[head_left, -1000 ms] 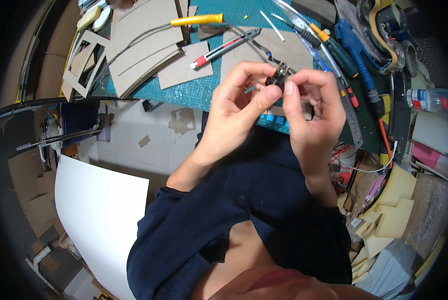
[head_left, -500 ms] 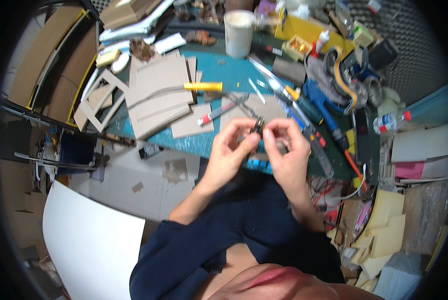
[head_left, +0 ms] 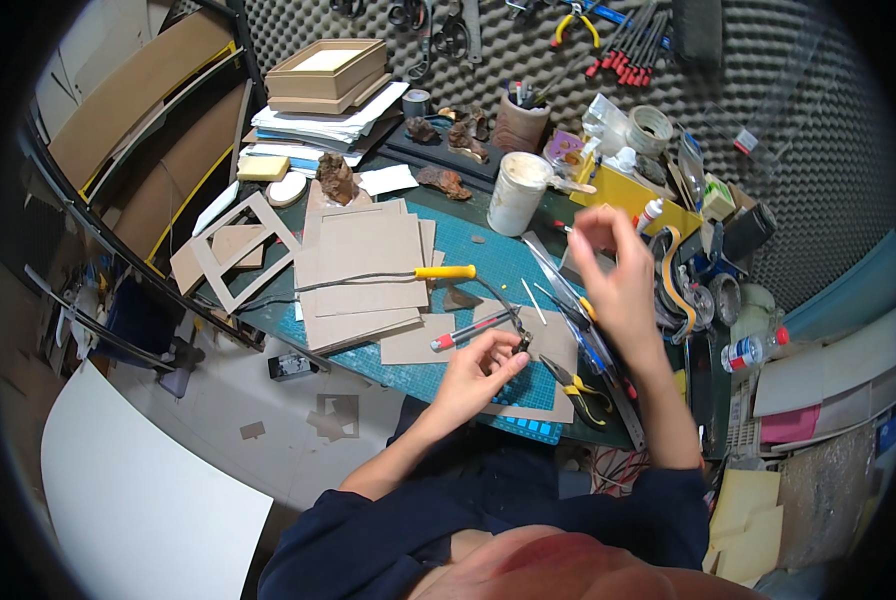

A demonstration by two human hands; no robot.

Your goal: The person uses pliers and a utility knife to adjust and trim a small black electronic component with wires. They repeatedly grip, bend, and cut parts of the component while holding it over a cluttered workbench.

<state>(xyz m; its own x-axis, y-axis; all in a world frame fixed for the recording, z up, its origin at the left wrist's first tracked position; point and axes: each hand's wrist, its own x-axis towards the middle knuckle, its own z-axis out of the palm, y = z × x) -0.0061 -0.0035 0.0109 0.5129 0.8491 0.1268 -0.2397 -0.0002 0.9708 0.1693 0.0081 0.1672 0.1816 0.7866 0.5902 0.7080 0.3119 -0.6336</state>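
Grey bumpy foam (head_left: pixel 818 185) covers the wall on the far side and also on the right. On the near left there is a big white sheet (head_left: pixel 138 480), which stands below the level of the bench. The green cutting mat (head_left: pixel 438 222) takes the middle of the bench. On its left part lies a stack of grey cardboard sheets (head_left: pixel 368 240), and to the left of this stack is a pale frame (head_left: pixel 280 228) with window-like openings.

The right hand (head_left: pixel 616 265) is in the air above the right side of the bench; its fingers are curved and apart from the thumb, and I see nothing held in it. The left hand (head_left: pixel 476 375) is over the near part of the mat, with thumb and fingers clamped on a small dark part. A stained white tub (head_left: pixel 513 205) stands farther away, beyond the mat.

Just to the right of the left hand lie the pliers (head_left: pixel 575 385) with yellow and black handles. A utility knife (head_left: pixel 478 327) with a red end lies slightly farther than the left hand. Beyond the knife, a yellow handle (head_left: pixel 448 271) rests at the right edge of the stack, with a dark cable on it. The smallest thing is the small dark part (head_left: pixel 523 343) itself, at the tips of the left thumb and fingers; its exact shape I cannot tell.
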